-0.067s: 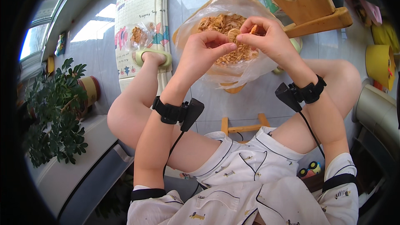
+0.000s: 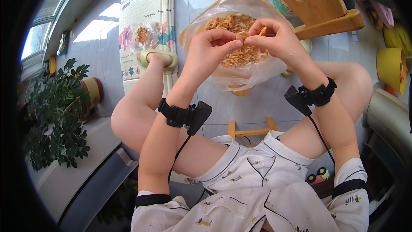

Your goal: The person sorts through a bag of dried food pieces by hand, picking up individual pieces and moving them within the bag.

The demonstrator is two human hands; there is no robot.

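Left hand (image 2: 209, 50): fingers narrowly held pale disc (image 2: 242, 35)
Right hand (image 2: 277, 41): fingers pinched pale disc and brown scrap (image 2: 263, 31)
Drop risk: came from loosening pinch above plastic bag (image 2: 257, 71)

Glossy, crinkled plastic bag (image 2: 257, 76); smooth wooden chair (image 2: 328, 6); shiny floor (image 2: 219, 111).

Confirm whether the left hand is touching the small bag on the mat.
Apart. The head view plainly shows mat, floor and part of the big bag between the left hand and the small bag.
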